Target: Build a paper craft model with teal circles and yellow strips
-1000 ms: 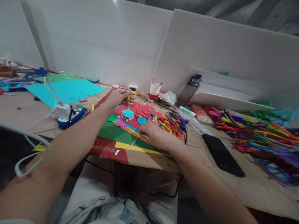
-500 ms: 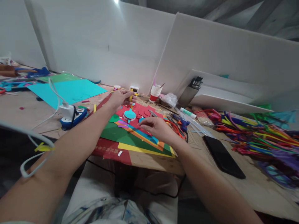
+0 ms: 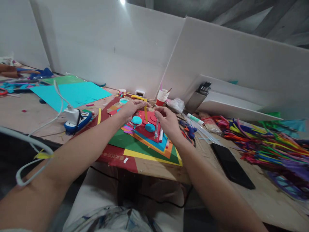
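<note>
My left hand (image 3: 134, 108) pinches the top of a narrow yellow paper strip (image 3: 145, 112), which hangs down over the red paper (image 3: 145, 132). Close to its right, my right hand (image 3: 167, 120) has thumb and fingers drawn together; what lies between them, if anything, is too small to make out. Below the hands, round blue cutouts, one on the left (image 3: 136, 120) and one on the right (image 3: 150, 127), rest on the red sheet. A clear pen (image 3: 156, 129) lies by my right hand. Blue, orange and green sheets (image 3: 125, 141) are stacked underneath.
A blue-based power strip with a white plug (image 3: 71, 114) stands left, near a large cyan sheet (image 3: 74, 95). Paper cups (image 3: 162, 97) and a grey bottle (image 3: 196, 98) stand behind. To the right are a black phone (image 3: 231, 166) and many pipe cleaners (image 3: 260, 138).
My left hand has moved right and slightly down with the yellow strip. My right hand has risen away from the paper stack, up close to the left hand, uncovering the pen.
</note>
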A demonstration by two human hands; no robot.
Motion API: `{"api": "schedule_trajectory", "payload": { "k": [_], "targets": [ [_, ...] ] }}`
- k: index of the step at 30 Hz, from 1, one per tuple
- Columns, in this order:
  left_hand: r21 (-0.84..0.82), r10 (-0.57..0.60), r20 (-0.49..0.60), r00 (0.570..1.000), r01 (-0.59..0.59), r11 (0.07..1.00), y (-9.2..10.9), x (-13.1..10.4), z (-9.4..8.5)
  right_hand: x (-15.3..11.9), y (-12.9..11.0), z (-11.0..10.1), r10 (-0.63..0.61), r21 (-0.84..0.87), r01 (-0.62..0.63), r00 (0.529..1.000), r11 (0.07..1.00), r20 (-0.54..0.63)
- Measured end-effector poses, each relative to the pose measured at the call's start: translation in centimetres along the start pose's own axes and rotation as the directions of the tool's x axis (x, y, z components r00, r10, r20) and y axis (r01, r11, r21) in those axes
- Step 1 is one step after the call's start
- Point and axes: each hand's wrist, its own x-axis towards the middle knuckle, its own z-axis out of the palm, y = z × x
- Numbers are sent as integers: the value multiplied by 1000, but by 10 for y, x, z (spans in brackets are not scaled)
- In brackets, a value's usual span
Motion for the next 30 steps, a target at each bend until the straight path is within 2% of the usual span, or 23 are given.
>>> {"api": "schedule_trajectory", "payload": {
  "k": [3, 6, 15, 19, 24, 27, 29, 30],
  "targets": [
    [10, 19, -26, 999, -18, 1000, -3, -3, 7, 1, 12, 4, 62, 66, -66, 996, 996, 63],
    [-25, 15, -23, 1000, -15, 1000, -5, -5, 13, -1, 16, 4, 69, 110, -81, 991, 991, 113],
    [-66, -54, -47, 997, 51, 997, -10, -7, 19, -12, 2, 8, 155, 116, -189, 955, 975, 255],
    [-98, -42, -21, 999, 40, 994, -10, -9, 21, -16, 2, 9, 233, 108, -272, 931, 956, 281],
    [-98, -76, -54, 996, 71, 993, -9, -11, 24, -17, 6, 11, 281, 143, -337, 907, 930, 313],
    [-138, -113, -91, 989, 100, 985, -7, -11, 24, -15, 10, 10, 268, 159, -330, 909, 930, 319],
    [-197, -155, -129, 979, 128, 972, -5, -10, 24, -13, 13, 9, 195, 154, -236, 951, 960, 239],
    [-227, -183, -144, 973, 147, 963, -4, -10, 24, -12, 14, 8, 123, 120, -145, 978, 982, 171]
  ]
}}
